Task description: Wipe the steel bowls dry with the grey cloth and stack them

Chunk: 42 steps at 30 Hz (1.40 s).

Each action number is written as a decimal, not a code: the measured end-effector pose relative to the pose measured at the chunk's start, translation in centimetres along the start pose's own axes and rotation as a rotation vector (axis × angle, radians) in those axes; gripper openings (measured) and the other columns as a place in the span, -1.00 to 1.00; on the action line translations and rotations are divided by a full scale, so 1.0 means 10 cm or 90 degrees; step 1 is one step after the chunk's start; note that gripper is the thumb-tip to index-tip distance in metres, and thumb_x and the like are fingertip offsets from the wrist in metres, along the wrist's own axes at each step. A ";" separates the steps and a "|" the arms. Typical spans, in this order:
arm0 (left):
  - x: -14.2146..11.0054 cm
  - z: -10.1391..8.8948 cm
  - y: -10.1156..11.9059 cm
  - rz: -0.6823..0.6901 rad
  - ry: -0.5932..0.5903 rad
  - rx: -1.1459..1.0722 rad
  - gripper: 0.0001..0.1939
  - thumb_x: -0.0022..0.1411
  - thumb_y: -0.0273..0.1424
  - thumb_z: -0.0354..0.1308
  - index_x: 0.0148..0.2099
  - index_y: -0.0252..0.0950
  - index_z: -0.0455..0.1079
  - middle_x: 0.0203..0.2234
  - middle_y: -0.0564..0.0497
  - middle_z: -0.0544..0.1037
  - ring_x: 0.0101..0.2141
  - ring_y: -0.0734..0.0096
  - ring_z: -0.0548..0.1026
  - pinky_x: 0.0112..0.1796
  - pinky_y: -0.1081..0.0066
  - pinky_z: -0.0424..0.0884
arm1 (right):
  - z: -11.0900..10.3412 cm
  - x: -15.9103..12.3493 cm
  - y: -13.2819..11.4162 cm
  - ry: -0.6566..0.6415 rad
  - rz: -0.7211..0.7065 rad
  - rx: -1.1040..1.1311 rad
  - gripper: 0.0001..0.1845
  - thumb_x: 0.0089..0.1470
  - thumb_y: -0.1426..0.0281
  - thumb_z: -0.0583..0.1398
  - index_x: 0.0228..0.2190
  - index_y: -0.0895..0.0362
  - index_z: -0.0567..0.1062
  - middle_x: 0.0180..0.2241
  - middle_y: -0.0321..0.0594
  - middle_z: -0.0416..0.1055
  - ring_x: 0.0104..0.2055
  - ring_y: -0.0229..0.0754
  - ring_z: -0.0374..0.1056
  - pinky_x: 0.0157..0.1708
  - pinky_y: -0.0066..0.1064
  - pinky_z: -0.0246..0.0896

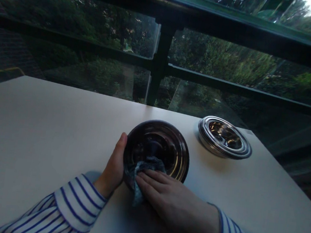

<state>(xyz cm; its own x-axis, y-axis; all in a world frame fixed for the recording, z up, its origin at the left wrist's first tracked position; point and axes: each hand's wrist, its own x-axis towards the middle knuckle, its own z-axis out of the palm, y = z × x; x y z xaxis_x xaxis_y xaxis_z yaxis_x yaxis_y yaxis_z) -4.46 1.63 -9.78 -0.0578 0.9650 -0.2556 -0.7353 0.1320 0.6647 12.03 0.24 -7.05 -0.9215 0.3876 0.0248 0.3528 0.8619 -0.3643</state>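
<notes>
Right hand [180,207], fingers extended, holds cloth [154,164] against bowl [152,143] left hand [114,167] grips.

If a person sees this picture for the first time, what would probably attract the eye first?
Probably the dark, shiny bowl near the middle, held at its left side by the left hand while the right hand presses a bluish cloth against its inside. Next may come the stack of shiny metal bowls on the right side of the white table.
</notes>
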 end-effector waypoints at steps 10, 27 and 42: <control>0.01 -0.03 0.02 0.006 -0.057 0.046 -0.40 0.13 0.00 -0.05 0.00 -0.34 0.42 -0.15 -0.11 0.56 0.03 0.04 0.36 0.08 0.10 0.15 | -0.05 -0.03 0.00 -0.015 0.019 0.013 -0.61 0.14 0.46 0.02 0.02 0.24 0.28 0.02 -0.06 0.33 0.07 -0.13 0.20 0.05 -0.28 0.09; 0.03 -0.06 0.06 -0.007 -0.064 0.049 -0.42 0.12 -0.01 -0.04 -0.03 -0.35 0.44 -0.17 -0.10 0.57 0.02 0.05 0.36 0.08 0.12 0.17 | -0.06 -0.01 -0.02 -0.012 0.000 0.033 -0.54 0.10 0.46 0.06 0.06 0.26 0.23 0.06 -0.02 0.28 0.12 -0.12 0.14 0.09 -0.29 0.05; 0.03 -0.03 0.06 0.031 -0.037 0.046 -0.47 0.13 -0.06 -0.01 -0.07 -0.36 0.46 -0.17 -0.07 0.58 0.04 0.07 0.34 0.08 0.15 0.16 | -0.02 -0.03 -0.03 -0.023 0.039 -0.013 -0.62 0.10 0.48 0.03 -0.01 0.23 0.30 -0.01 -0.08 0.35 0.03 -0.13 0.24 0.06 -0.29 0.10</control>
<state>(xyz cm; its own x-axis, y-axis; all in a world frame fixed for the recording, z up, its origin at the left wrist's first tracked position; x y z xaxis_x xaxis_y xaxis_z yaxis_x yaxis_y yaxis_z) -5.15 1.89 -9.68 -0.0509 0.9819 -0.1825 -0.6817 0.0994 0.7249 12.25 -0.11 -6.76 -0.9030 0.4285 -0.0308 0.4120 0.8435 -0.3446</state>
